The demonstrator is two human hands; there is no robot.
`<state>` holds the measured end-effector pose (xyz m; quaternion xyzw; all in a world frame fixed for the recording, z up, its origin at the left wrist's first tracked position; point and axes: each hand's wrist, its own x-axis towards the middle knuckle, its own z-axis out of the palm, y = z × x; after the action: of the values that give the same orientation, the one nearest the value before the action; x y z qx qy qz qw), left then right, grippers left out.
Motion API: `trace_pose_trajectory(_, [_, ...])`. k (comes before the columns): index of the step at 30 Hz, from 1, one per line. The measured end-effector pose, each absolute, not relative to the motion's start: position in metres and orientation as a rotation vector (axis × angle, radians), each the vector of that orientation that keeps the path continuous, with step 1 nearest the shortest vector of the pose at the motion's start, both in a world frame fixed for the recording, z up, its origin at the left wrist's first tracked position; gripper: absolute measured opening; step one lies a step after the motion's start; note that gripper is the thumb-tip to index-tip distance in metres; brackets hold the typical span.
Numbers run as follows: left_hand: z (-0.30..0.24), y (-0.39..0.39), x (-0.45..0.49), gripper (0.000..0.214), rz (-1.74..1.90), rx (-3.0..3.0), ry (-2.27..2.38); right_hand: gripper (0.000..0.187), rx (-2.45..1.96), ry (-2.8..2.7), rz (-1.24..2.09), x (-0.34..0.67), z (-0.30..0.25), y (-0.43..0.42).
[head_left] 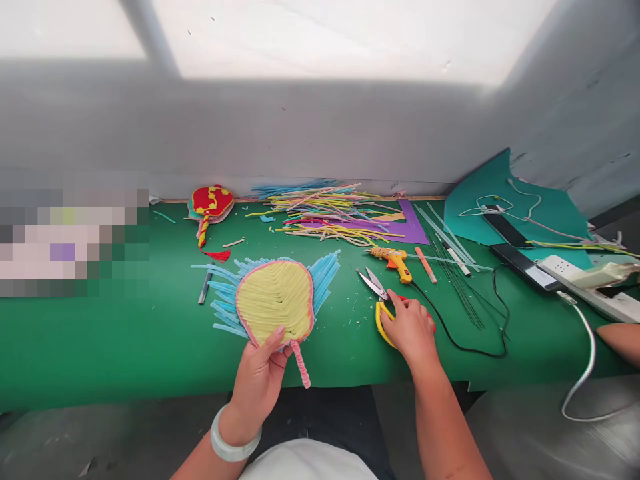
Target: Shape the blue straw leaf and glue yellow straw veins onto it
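Observation:
My left hand (pixel 260 380) is closed on the lower edge of a hand fan (pixel 275 303), thumb on its face. The fan is made of pipe cleaners, with a yellow face, a pink rim and a short pink handle (pixel 301 365) pointing down. Loose ends of blue pipe cleaners (pixel 324 277) stick out behind it on both sides. My right hand (pixel 411 327) is on the handles of a pair of scissors (pixel 373 285), with fingers curled over the red and yellow loops. The scissor blades lie apart, pointing up and left; the fingertips are partly hidden.
Beyond the scissors lies a yellow glue gun (pixel 397 261) with a black cord. A pile of pipe cleaners (pixel 325 210) is at the back. A red fan (pixel 212 202) sits back left. At right are a power strip (pixel 565 270) and another person's arm (pixel 623 341).

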<state>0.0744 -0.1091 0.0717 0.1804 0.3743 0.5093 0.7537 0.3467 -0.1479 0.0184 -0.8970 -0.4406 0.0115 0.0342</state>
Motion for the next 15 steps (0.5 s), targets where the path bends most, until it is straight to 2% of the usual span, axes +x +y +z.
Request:
trace_pose_trajectory(4, [0.067, -0.109, 0.075, 0.036, 1.042, 0.441, 0.815, 0.044, -2.652, -1.304, -0.112, 0.333, 0.027, -0.157])
trace_pose_trajectory(7, [0.064, -0.108, 0.076, 0.036, 1.012, 0.472, 0.812, 0.03, -2.273, -1.219, -0.363, 0.299, 0.04, -0.171])
trace_pose_trajectory(8, [0.063, -0.108, 0.077, 0.036, 1.009, 0.479, 0.811, 0.026, -2.08, -1.231, -0.368, 0.282, 0.044, -0.177])
trace_pose_trajectory(10, [0.061, -0.106, 0.079, 0.035, 1.012, 0.485, 0.809, 0.021, -1.834, -1.303, -0.172, 0.247, 0.049, -0.185])
trace_pose_trajectory(12, [0.06, -0.106, 0.082, 0.035, 1.024, 0.49, 0.806, 0.029, -1.712, -1.396, 0.056, 0.216, 0.049, -0.19])
trace_pose_trajectory(15, [0.055, -0.106, 0.087, 0.035, 1.02, 0.498, 0.805, 0.047, -1.722, -1.492, 0.151, 0.19, 0.039, -0.188])
